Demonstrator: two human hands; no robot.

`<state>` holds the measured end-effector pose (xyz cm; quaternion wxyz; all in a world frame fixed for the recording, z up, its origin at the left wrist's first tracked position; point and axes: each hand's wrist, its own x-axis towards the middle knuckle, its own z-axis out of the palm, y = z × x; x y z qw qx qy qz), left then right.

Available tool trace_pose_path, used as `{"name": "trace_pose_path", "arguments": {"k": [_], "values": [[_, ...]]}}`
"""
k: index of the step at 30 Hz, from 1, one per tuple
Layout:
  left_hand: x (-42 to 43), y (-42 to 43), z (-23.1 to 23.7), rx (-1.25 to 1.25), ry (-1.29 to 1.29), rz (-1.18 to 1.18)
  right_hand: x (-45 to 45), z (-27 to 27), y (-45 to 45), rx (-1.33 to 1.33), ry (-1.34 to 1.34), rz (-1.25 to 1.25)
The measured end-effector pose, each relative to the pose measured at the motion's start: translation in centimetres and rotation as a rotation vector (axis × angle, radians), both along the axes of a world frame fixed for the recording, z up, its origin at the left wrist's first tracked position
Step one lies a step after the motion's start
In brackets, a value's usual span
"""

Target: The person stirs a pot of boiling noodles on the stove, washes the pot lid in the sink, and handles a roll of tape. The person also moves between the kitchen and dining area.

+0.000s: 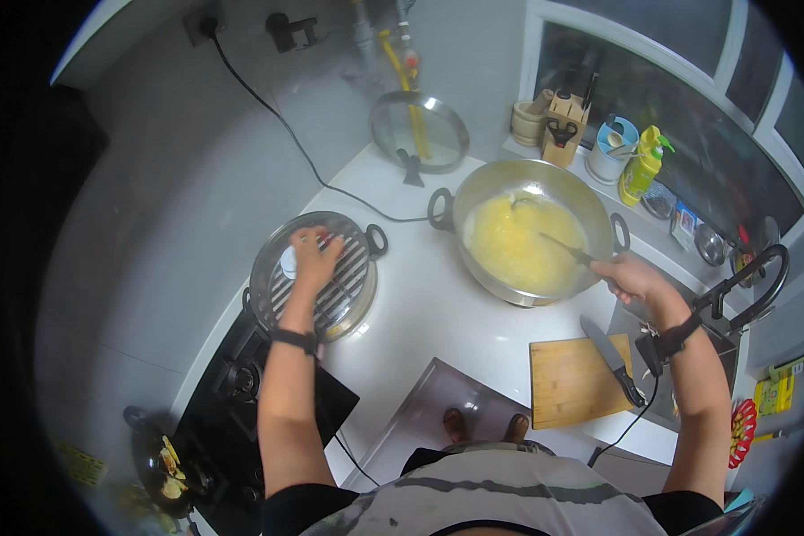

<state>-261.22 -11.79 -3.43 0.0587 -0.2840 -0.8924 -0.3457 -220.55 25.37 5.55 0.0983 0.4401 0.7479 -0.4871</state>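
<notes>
My right hand (pixel 633 278) grips the dark handle of a ladle (pixel 563 244). The ladle's bowl dips into yellow, steaming liquid in a large metal pot (pixel 532 175) with black side handles. To the left, my left hand (pixel 318 258) is over a round pan fitted with a slatted metal rack (pixel 345 271). Its fingers point down at something reddish, mostly hidden beneath them, so whether it grips this is unclear. A small white round object (pixel 288 262) is beside that hand.
A wooden cutting board (pixel 563 388) carries a large knife (pixel 606 352). A glass lid (pixel 419 130) leans against the wall near a black power cord (pixel 275 114). At far left, a wok (pixel 151 455) holds food near the gas stove (pixel 234 415). A sink faucet (pixel 770 254) rises at right.
</notes>
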Motion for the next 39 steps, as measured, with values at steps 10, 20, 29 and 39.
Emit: {"name": "trace_pose_path", "arguments": {"k": [10, 20, 29, 39], "values": [[20.6, 1.6, -1.2, 0.337, -0.151, -0.194, 1.4, -3.0, 2.6, 1.074, 0.200, 0.383], [27.6, 3.0, -2.6, 0.329, -0.389, -0.222, 0.0, -4.3, -0.6, 1.372, 0.106, 0.650], [30.2, 4.8, -3.7, 0.269, -0.418, -0.278, 7.8, -1.1, -3.0, 1.525, 0.106, 0.993], [30.4, 5.4, -4.8, 0.252, -0.478, -0.272, 8.3, 0.9, -3.8, 0.848, 0.069, 0.657]]}}
